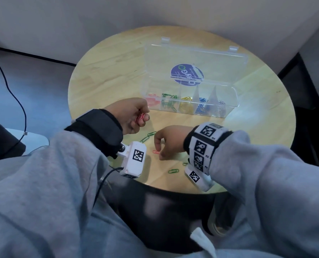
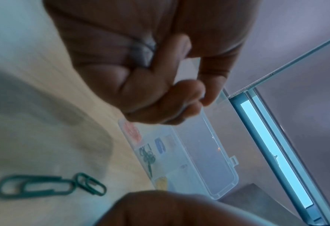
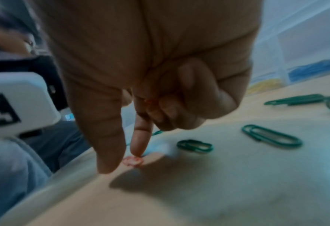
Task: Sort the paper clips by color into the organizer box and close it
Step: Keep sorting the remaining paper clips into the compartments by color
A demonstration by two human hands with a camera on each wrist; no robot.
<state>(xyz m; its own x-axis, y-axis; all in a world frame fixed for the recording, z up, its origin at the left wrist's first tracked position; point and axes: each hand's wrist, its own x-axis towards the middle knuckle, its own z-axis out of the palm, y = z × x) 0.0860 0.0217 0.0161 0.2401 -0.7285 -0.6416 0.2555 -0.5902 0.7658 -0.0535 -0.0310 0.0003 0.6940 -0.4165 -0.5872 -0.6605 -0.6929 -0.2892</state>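
While the left grip (image 1: 134,114) pinches red clips (image 1: 140,116), the right grip (image 1: 169,140) pinches a lone clip (image 1: 156,151) on the table (image 1: 108,71).

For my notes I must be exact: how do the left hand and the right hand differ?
The left hand is raised near the box; the right hand is low over the table. The left hand grips several red clips in curled fingers; the right hand's index fingertip touches one red clip lying on the table. Both handle red clips.
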